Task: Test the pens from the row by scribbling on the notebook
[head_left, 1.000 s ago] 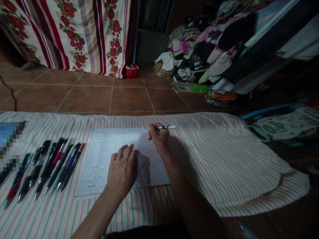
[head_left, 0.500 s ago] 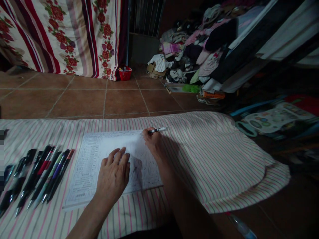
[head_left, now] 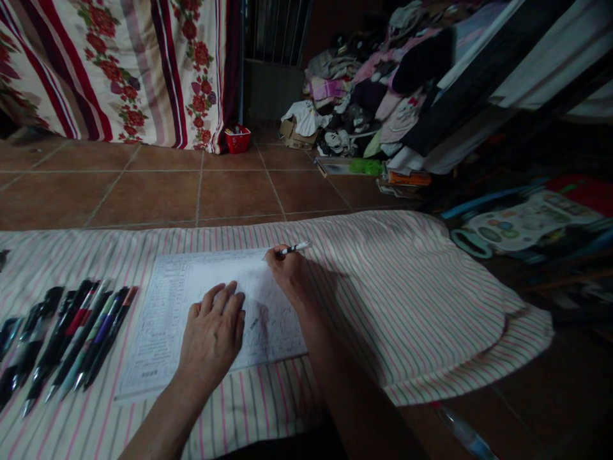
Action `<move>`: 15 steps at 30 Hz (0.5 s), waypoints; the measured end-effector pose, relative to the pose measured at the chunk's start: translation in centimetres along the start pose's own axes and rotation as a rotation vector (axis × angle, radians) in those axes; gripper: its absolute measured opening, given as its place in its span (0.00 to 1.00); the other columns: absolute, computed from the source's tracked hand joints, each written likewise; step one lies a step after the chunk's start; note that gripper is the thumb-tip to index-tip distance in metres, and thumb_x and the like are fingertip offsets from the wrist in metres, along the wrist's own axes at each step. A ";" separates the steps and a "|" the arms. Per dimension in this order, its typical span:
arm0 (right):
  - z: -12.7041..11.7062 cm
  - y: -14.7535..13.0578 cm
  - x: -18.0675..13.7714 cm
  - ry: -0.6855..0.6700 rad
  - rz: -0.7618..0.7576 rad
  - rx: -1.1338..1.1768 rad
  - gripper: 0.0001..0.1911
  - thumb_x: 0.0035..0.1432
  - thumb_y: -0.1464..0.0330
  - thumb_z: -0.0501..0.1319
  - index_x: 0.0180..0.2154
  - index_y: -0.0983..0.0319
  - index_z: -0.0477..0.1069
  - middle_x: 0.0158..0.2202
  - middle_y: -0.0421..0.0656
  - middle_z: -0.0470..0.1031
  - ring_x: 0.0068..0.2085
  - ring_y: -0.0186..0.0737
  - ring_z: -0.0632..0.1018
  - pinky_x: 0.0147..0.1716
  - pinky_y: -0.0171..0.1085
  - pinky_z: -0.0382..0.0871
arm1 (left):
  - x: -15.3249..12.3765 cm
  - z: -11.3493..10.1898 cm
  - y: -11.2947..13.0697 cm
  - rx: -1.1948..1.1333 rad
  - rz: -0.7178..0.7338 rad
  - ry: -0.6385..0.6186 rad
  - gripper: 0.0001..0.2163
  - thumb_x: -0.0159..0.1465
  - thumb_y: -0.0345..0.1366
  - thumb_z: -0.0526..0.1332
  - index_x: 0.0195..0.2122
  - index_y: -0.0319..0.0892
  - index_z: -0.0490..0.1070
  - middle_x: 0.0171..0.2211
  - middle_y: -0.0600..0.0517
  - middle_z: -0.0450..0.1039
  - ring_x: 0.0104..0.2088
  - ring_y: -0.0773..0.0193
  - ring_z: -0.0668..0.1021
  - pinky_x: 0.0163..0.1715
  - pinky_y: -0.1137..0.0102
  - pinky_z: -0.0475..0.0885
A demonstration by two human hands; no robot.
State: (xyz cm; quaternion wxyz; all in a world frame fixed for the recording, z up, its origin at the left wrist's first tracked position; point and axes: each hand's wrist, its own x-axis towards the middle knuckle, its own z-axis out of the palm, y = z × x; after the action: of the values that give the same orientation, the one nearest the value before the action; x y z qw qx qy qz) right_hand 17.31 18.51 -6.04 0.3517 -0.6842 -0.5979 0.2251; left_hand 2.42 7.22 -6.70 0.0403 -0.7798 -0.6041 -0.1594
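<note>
A sheet of printed paper, covered in small text with a pale area in its middle, lies on a striped cloth. My left hand rests palm down on the sheet with its fingers spread a little. Near the sheet's far right part, my right hand grips a pen, whose light end points up and right. The pen's tip is mostly hidden by my fingers. To the left of the paper, several pens lie side by side on the cloth.
Beyond the cloth is a brown tiled floor. A red basket stands by a flowered curtain. Heaped clothes lie at the back right. A bottle is on the floor at lower right.
My right hand has moved slightly left over the paper with the pen. My left hand stays flat on the sheet. The whole view has shifted a little.
</note>
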 end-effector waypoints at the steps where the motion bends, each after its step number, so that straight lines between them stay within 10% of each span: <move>1: 0.0 0.0 0.0 -0.002 -0.001 -0.022 0.13 0.53 0.62 0.54 0.24 0.61 0.71 0.19 0.43 0.74 0.26 0.39 0.77 0.23 0.30 0.61 | 0.0 0.0 0.0 -0.002 0.001 -0.006 0.12 0.65 0.34 0.51 0.47 0.41 0.69 0.54 0.46 0.70 0.53 0.50 0.68 0.38 0.58 0.69; 15: 0.3 0.7 0.2 0.090 0.036 0.176 0.13 0.51 0.61 0.52 0.27 0.61 0.70 0.19 0.41 0.72 0.24 0.38 0.76 0.23 0.30 0.63 | -0.1 -0.2 0.0 0.002 -0.003 -0.025 0.12 0.66 0.34 0.51 0.47 0.42 0.70 0.54 0.48 0.70 0.54 0.50 0.68 0.39 0.59 0.68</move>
State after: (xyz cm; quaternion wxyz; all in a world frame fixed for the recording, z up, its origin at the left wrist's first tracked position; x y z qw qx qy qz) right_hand 17.61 18.78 -6.78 0.4328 -0.6707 -0.5471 0.2520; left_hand 2.36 7.13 -6.55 0.0333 -0.7807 -0.6060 -0.1491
